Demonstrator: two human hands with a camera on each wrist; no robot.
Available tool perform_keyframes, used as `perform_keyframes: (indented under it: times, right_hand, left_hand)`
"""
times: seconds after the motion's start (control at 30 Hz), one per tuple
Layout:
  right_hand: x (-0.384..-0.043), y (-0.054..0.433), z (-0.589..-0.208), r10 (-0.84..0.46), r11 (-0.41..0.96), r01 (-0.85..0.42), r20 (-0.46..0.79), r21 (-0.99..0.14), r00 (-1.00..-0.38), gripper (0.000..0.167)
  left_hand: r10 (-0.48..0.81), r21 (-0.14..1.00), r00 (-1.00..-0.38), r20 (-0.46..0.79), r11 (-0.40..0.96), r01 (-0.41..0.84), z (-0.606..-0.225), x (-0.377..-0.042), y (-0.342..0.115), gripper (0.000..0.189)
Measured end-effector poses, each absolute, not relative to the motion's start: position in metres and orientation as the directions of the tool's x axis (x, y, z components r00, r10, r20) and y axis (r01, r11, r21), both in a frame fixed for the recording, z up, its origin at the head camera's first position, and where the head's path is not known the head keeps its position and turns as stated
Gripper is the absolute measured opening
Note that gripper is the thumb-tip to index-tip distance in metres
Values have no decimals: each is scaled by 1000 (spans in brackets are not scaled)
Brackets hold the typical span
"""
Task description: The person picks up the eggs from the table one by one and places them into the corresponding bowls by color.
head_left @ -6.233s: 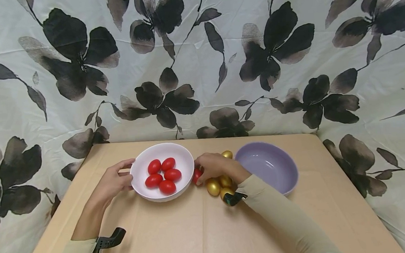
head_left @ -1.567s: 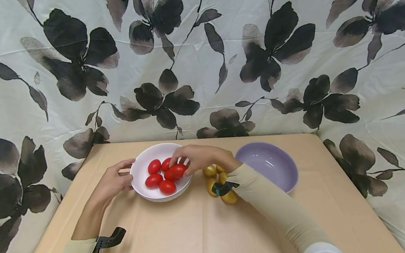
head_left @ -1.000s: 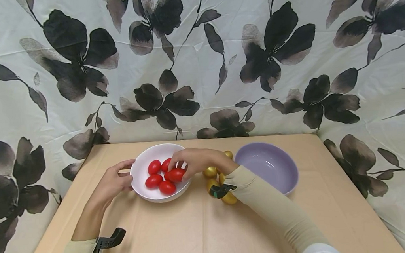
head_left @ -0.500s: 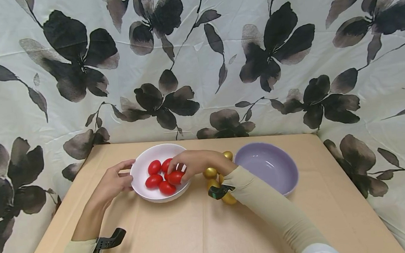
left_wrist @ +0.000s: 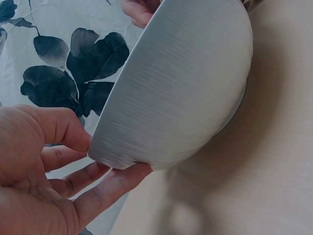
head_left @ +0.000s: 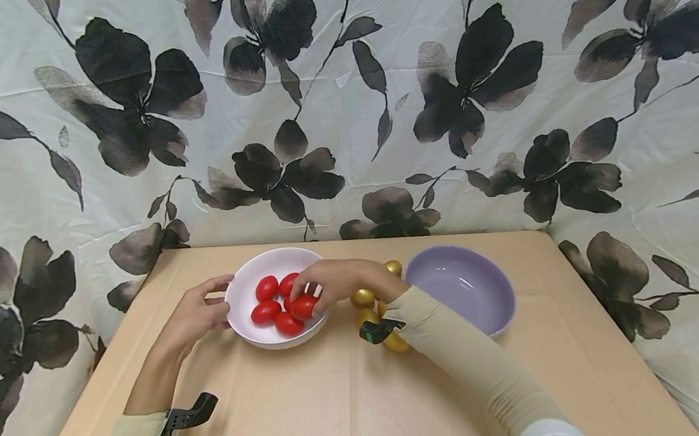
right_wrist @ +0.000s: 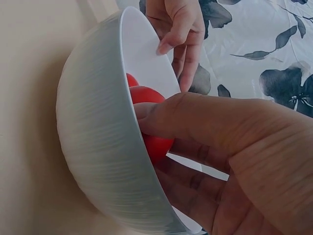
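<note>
A white bowl [head_left: 245, 288] stands on the table with several red eggs [head_left: 265, 313] inside. At its left edge my left hand [head_left: 199, 308] grips the rim; the left wrist view has the thumb [left_wrist: 73, 134] on the rim and fingers against the outer wall. Over the bowl's right side, my right hand [head_left: 337, 280] holds another red egg [head_left: 303, 308] between thumb and fingers, low among the others. In the right wrist view that egg [right_wrist: 155, 147] is partly covered by the thumb. Whether it touches the bowl's bottom is hidden.
Several gold eggs [head_left: 365, 298] lie on the wooden table [head_left: 315, 405] beneath my right wrist, partly hidden by it. To their right stands a purple bowl [head_left: 459, 284] with nothing in it. A floral cloth [head_left: 353, 108] hangs behind the table.
My right hand has carried the red egg from the table, right of the white bowl, up and into it, lowering slightly. Some gold eggs have shifted. My left hand has stayed put.
</note>
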State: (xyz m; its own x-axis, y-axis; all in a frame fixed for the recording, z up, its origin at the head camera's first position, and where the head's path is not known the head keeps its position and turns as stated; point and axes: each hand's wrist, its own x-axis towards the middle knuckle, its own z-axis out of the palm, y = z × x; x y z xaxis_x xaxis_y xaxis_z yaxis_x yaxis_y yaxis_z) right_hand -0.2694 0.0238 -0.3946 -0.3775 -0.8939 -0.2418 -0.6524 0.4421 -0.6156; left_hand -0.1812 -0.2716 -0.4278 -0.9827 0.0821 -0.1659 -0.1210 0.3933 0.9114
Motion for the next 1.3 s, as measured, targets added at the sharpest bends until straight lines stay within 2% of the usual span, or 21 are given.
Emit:
perform_keyframes:
  times: [0.3,0.57,0.93,1.3]
  right_hand:
    - [-272,23,-396,-900,425,-634,-230,-646,-369,36]
    - [-274,30,-386,-916,375,-645,-157,-666,-370,34]
    - [-270,59,-365,-879,376,-622,-52,-687,-475,30]
    - [-263,90,-354,-783,429,-571,26,-700,-621,30]
  left_hand:
    - [79,911,-983,-165,393,-122,-428,-181,-272,65]
    - [83,915,-985,-152,389,-109,-428,-181,-271,65]
    - [82,908,-981,-173,399,-127,-428,-183,-271,65]
    - [65,870,-989,-134,485,-86,-418,-187,-270,58]
